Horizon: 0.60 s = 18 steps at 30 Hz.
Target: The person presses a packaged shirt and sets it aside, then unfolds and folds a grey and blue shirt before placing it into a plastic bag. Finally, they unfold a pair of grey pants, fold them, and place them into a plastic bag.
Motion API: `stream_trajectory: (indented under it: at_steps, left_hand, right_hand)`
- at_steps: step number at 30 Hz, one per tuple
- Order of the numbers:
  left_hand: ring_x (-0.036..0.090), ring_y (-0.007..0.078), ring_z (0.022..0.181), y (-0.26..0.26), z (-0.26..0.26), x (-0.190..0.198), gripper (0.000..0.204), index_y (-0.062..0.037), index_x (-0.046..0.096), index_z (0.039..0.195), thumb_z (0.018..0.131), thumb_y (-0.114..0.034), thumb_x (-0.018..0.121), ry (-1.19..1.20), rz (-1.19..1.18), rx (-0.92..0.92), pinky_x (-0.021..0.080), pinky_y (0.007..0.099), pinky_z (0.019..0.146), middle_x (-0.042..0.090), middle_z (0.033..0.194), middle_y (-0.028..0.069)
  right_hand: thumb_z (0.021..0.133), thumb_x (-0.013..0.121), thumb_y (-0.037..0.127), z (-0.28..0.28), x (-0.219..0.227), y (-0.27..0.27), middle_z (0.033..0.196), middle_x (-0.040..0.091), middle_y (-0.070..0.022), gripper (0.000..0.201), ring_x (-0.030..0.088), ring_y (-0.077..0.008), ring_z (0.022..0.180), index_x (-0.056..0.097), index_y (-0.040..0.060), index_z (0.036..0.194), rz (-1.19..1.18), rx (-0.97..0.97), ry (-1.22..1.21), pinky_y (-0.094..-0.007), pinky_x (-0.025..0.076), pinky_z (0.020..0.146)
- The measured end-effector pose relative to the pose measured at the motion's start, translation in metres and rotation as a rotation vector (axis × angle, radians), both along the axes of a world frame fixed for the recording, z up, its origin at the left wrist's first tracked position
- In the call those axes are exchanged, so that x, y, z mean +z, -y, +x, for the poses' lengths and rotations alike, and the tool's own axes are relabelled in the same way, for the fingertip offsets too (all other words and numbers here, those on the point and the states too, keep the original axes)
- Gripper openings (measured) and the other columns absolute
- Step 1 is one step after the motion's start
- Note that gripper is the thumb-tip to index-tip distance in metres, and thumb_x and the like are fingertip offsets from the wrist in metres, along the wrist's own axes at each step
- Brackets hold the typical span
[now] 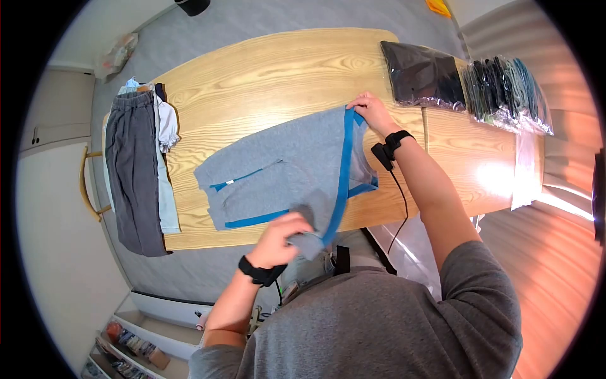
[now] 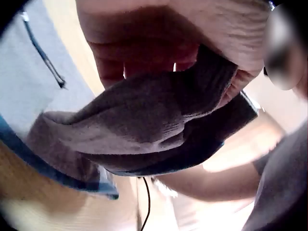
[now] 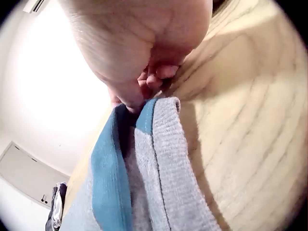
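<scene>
Left hand (image 1: 282, 240) is gripping the grey garment (image 1: 284, 167) at its near corner; right hand (image 1: 371, 111) is pinching its far blue-trimmed corner on the bench (image 1: 265, 69).

Spread along the wooden table's (image 1: 265, 76) left end — dark grey trousers (image 1: 131, 170) over pale garments (image 1: 165, 189); at the far right, bagged dark clothing (image 1: 421, 74) — stacked packets (image 1: 508, 91) beside.
</scene>
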State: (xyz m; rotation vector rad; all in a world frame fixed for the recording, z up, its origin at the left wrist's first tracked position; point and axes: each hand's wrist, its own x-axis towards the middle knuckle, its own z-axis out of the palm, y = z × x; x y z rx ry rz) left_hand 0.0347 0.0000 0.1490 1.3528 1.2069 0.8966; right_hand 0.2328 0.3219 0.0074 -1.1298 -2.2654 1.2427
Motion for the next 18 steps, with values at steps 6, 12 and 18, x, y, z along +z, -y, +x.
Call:
stream_trajectory:
  at_steps: [6, 12, 18]
  left_hand:
    - [0.057, 0.0118, 0.083, 0.054, -0.105, -0.069, 0.024, -0.0024, 0.058, 0.103, 0.079, -0.006, 0.061, 0.219, -0.381, 1.085, 0.045, 0.0246, 0.076, 0.061, 0.093, 0.0046]
    - [0.049, 0.0067, 0.069, 0.026, -0.129, -0.069, 0.011, -0.0041, 0.058, 0.090, 0.089, -0.015, 0.058, 0.099, -0.452, 1.052, 0.040, 0.0207, 0.061, 0.056, 0.079, -0.0020]
    - [0.032, 0.0039, 0.064, 0.030, -0.140, -0.084, 0.024, -0.0052, 0.049, 0.072, 0.093, -0.016, 0.055, -0.079, -0.163, 1.134, 0.029, 0.0207, 0.054, 0.041, 0.068, -0.0071]
  right_hand:
    - [0.078, 0.058, 0.000, -0.003, 0.004, -0.001, 0.088, 0.057, -0.0103, 0.016, 0.056, -0.0269, 0.088, 0.069, 0.0075, 0.085, 0.027, 0.011, 0.033, -0.0323, 0.046, 0.079]
    - [0.078, 0.062, 0.014, -0.007, 0.010, -0.002, 0.091, 0.059, -0.0118, 0.015, 0.056, -0.0286, 0.093, 0.067, 0.0036, 0.087, 0.042, 0.007, 0.100, -0.0338, 0.045, 0.081]
    - [0.075, 0.072, 0.029, -0.013, 0.008, 0.001, 0.085, 0.058, -0.0112, 0.028, 0.054, -0.0263, 0.086, 0.065, 0.0013, 0.075, 0.012, -0.044, 0.114, -0.0329, 0.044, 0.076]
